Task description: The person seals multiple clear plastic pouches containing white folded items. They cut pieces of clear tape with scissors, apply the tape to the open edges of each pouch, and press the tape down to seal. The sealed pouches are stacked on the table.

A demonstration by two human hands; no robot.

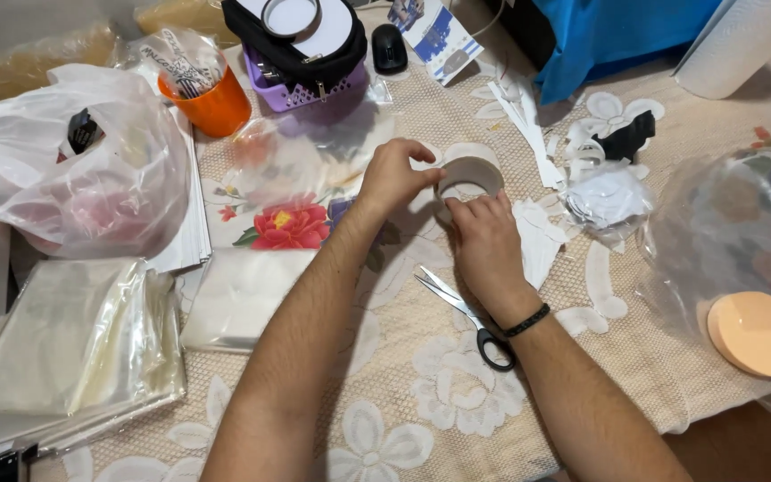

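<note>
Both hands' fingers pinch tape roll [468,175]: left hand [394,178], right hand [485,239]. Scissors [462,314] on tabletop [421,393], just beside right wrist.

- Your two bare hands are on the table: left hand [392,178] and right hand [485,241], both on one white roll of tape [468,170].
- One pair of black-handled steel scissors [466,314] lies by your right wrist.
- One orange plastic cup [218,107] and one purple plastic basket [301,92] stand at the far edge.
- One black computer mouse [389,48] sits beside the basket.
- One round peach-coloured disc [758,333] rests at your right.
- One large white plastic bag [64,178] bulges at your left.
</note>
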